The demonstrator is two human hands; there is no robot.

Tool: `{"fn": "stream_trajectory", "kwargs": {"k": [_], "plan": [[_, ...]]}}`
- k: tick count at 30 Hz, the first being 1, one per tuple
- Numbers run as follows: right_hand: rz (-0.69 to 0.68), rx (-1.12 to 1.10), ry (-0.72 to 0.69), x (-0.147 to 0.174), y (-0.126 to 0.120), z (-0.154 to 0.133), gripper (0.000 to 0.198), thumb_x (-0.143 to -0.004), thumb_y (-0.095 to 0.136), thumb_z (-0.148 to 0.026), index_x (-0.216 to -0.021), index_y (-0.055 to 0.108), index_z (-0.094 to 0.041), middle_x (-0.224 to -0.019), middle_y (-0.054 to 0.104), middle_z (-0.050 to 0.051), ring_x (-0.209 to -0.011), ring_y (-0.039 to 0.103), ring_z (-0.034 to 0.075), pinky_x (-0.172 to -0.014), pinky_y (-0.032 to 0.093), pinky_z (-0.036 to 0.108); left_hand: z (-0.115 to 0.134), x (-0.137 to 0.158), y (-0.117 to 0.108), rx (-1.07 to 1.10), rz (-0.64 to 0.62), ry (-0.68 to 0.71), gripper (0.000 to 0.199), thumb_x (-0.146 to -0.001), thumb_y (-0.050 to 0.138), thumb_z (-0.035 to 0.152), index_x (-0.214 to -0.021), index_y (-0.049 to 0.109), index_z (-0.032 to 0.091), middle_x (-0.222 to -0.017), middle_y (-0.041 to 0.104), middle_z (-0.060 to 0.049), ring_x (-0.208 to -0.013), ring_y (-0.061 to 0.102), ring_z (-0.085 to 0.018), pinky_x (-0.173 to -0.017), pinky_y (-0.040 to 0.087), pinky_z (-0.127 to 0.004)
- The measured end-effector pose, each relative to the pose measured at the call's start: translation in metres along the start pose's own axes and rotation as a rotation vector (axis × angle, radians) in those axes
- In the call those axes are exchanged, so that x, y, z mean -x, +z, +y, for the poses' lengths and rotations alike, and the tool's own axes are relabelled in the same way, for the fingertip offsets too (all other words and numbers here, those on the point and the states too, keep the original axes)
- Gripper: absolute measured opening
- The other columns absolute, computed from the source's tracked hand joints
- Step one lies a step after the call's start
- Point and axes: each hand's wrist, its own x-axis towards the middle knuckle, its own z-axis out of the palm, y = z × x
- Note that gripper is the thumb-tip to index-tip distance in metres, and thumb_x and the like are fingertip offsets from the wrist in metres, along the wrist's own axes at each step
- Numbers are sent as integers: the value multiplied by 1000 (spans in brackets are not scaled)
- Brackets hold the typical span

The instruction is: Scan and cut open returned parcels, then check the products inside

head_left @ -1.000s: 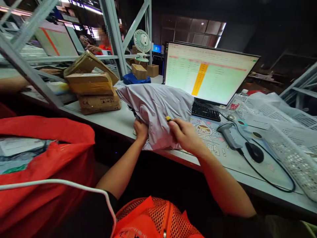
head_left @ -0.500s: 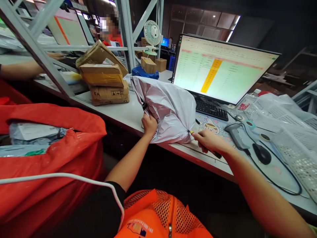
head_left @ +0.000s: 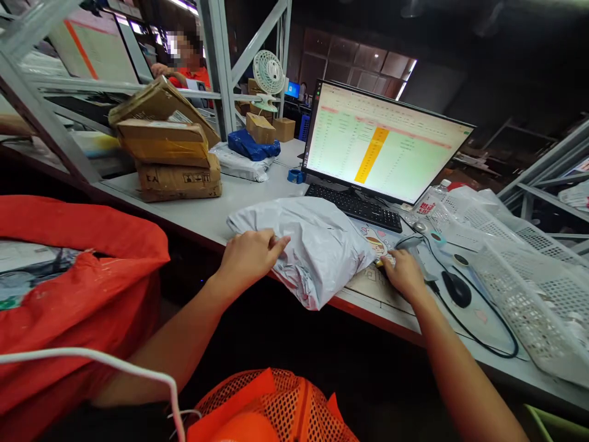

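Note:
A silvery-white plastic mailing bag point(head_left: 317, 245) lies, bulging and creased, across the front edge of the desk. My left hand point(head_left: 251, 255) is closed on its near left side, thumb stretched over the plastic; the other fingertips are partly hidden. To the right of the bag, my right hand point(head_left: 402, 270) is low over the desk mat, fingers bent. A small yellow end of what looks like a utility knife point(head_left: 380, 263) shows at its fingertips; the rest is hidden. Just beyond that hand lies a grey barcode scanner point(head_left: 421, 255).
Behind the bag stand a keyboard point(head_left: 354, 205) and a monitor point(head_left: 377, 144). Cardboard boxes point(head_left: 179, 178) are stacked at left. A mouse point(head_left: 456, 288) with its cable and white plastic baskets point(head_left: 519, 294) are at right. A red sack point(head_left: 124, 264) stands at lower left.
The bag has gone from upright to lying flatter. My right hand has drawn the knife away from the bag, toward the scanner. My left hand has shifted left. The view has turned slightly.

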Motion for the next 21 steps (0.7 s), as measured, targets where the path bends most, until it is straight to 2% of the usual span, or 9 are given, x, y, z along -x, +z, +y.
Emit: {"fn": "stream_trajectory", "kwargs": {"k": [2, 5, 6, 8, 11, 13, 16, 19, 21], "plan": [[162, -176, -72, -22, -15, -18, 47, -103, 48, -44, -126, 74, -12, -124, 73, 23, -114, 69, 35, -102, 54, 48, 23, -12, -14, 117, 71, 203, 43, -105, 51, 55, -89, 71, 20, -81, 73, -8, -82, 71, -29, -81, 53, -39], [274, -484, -263, -55, -29, -69, 41, -102, 50, -45, -117, 77, -17, -118, 78, 16, -104, 72, 29, -98, 57, 44, 53, -46, 4, 210, 20, 526, 29, -106, 53, 37, -110, 74, 18, -111, 76, -10, -107, 69, -27, -97, 51, -39], [253, -588, -324, -64, -28, -89, 40, -101, 52, -47, -116, 77, -19, -117, 79, 14, -103, 72, 28, -98, 58, 44, 59, -56, 18, 176, -25, 562, 28, -103, 59, 35, -117, 74, 16, -117, 75, -12, -114, 67, -29, -102, 51, -41], [131, -814, -380, -78, -18, -125, 38, -99, 58, -51, -116, 77, -22, -118, 79, 10, -107, 73, 26, -102, 57, 44, 64, -69, 50, 75, -128, 578, 28, -100, 65, 34, -117, 76, 14, -117, 75, -15, -112, 66, -32, -103, 51, -45], [-142, -1106, -330, -85, 15, -159, 42, -92, 68, -58, -115, 77, -23, -121, 80, 9, -117, 72, 26, -112, 52, 46, 57, -66, 85, -2, -139, 605, 27, -105, 61, 35, -109, 77, 13, -110, 74, -15, -111, 65, -32, -102, 50, -46], [-250, -1189, -295, -84, 39, -166, 49, -89, 69, -63, -115, 76, -22, -123, 80, 11, -121, 72, 26, -116, 49, 47, 49, -56, 95, -22, -82, 619, 29, -108, 56, 33, -106, 76, 13, -106, 74, -14, -111, 63, -32, -100, 50, -46], [-316, -1278, -252, -80, 61, -161, 62, -90, 62, -72, -124, 73, -21, -130, 78, 13, -129, 70, 26, -119, 48, 46, 41, -41, 97, -18, -2, 667, 35, -111, 48, 33, -101, 74, 13, -102, 73, -13, -108, 61, -31, -96, 48, -46], [-369, -1407, -150, -79, 68, -156, 68, -89, 62, -75, -129, 70, -20, -134, 77, 15, -135, 67, 26, -121, 45, 44, 38, -33, 96, 22, 39, 731, 39, -112, 41, 32, -94, 72, 16, -98, 71, -12, -103, 59, -29, -95, 46, -45], [-375, -1460, -98, -79, 69, -156, 64, -88, 65, -71, -126, 71, -20, -134, 77, 15, -135, 67, 27, -122, 45, 45, 37, -28, 97, 58, 52, 761, 39, -111, 40, 31, -90, 71, 18, -96, 70, -11, -103, 59, -28, -94, 45, -45]]}}
